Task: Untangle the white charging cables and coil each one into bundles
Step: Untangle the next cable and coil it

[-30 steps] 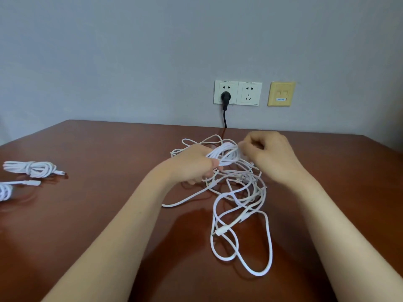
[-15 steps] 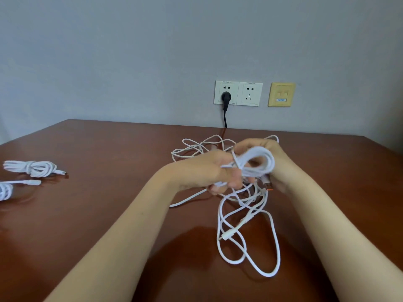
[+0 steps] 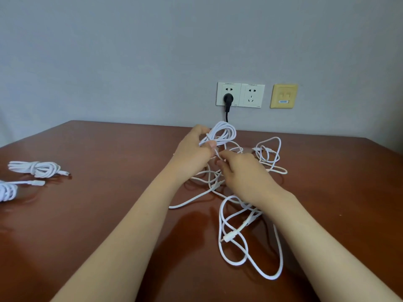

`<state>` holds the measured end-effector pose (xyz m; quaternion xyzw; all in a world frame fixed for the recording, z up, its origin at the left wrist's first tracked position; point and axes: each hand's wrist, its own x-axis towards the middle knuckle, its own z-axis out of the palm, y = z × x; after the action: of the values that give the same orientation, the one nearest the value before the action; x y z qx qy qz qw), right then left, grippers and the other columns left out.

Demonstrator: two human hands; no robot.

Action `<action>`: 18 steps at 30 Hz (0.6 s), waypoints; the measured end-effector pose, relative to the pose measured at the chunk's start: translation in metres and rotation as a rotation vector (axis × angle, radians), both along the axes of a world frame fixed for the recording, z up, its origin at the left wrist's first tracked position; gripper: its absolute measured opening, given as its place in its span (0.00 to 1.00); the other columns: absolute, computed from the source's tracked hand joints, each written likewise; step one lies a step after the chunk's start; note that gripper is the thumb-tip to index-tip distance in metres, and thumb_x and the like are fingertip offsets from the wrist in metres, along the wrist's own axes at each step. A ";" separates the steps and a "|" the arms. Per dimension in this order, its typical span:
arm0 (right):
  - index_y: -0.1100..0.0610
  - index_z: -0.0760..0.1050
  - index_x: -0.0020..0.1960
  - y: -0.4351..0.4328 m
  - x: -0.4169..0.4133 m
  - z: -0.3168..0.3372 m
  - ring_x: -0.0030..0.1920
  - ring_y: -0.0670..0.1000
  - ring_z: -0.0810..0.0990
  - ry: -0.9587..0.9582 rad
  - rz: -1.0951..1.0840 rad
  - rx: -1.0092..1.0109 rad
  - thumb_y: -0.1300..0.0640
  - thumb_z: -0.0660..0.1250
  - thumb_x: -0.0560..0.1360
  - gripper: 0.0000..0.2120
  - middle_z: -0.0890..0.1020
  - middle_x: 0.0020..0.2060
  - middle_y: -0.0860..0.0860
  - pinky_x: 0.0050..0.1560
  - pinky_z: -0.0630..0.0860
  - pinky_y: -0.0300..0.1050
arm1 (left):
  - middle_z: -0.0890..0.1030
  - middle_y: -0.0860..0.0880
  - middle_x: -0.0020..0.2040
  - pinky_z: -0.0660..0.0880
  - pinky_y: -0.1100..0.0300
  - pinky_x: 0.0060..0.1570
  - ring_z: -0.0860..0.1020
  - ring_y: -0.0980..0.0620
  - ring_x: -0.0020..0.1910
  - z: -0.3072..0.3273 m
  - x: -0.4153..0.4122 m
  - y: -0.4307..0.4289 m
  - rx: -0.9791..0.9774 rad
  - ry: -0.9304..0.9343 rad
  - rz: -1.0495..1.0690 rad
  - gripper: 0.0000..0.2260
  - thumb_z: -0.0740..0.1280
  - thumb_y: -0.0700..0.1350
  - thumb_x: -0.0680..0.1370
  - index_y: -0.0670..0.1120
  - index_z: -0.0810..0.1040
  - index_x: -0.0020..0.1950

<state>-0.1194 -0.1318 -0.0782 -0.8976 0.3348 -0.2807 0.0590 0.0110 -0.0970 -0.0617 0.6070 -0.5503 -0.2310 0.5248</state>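
Since half a second ago the coil (image 3: 224,131) is higher and nearer the wall, and only the left hand (image 3: 192,154) holds it now, with the thumb pressed over the loops. The right hand (image 3: 244,174) has left the coil and is lower, its fingers bent at the strand below it. I judge this cable is only partly wound. The tangle (image 3: 237,216) lies loose on the desk (image 3: 109,214), under and beside both hands. The right fingertips are turned away, so I cannot tell if they pinch the strand. Which loops belong to this cable is unclear. Of the finished bundles (image 3: 36,168) at far left, one is cut off by the frame edge.
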 end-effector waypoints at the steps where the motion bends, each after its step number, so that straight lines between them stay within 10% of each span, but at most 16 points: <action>1: 0.58 0.70 0.49 0.003 -0.001 0.002 0.44 0.60 0.76 0.049 0.003 -0.060 0.55 0.54 0.81 0.09 0.76 0.39 0.55 0.39 0.66 0.47 | 0.74 0.48 0.36 0.62 0.59 0.30 0.66 0.54 0.28 0.000 0.001 0.000 0.010 0.002 0.016 0.09 0.59 0.39 0.78 0.53 0.69 0.43; 7: 0.56 0.71 0.46 0.013 -0.007 0.016 0.46 0.58 0.77 0.191 -0.002 -0.416 0.53 0.54 0.81 0.11 0.79 0.44 0.53 0.32 0.58 0.45 | 0.78 0.49 0.45 0.67 0.60 0.40 0.74 0.53 0.39 -0.004 0.009 -0.001 0.074 -0.159 0.112 0.03 0.62 0.41 0.78 0.49 0.73 0.48; 11: 0.58 0.79 0.35 -0.006 -0.012 0.011 0.32 0.56 0.77 0.018 -0.106 -0.653 0.56 0.63 0.70 0.09 0.78 0.32 0.52 0.33 0.66 0.41 | 0.80 0.54 0.33 0.67 0.65 0.31 0.71 0.63 0.27 -0.006 0.011 0.000 0.031 -0.158 -0.029 0.06 0.66 0.40 0.76 0.50 0.80 0.42; 18: 0.54 0.80 0.43 -0.014 -0.020 0.005 0.39 0.51 0.79 -0.171 -0.085 -0.210 0.59 0.62 0.77 0.09 0.82 0.38 0.46 0.38 0.64 0.43 | 0.77 0.54 0.40 0.66 0.75 0.31 0.72 0.69 0.27 -0.008 -0.006 0.005 0.133 -0.344 -0.272 0.07 0.64 0.38 0.77 0.43 0.82 0.44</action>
<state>-0.1397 -0.1456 -0.0736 -0.8566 0.3352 -0.3918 -0.0187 0.0050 -0.0920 -0.0695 0.5907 -0.6920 -0.2285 0.3462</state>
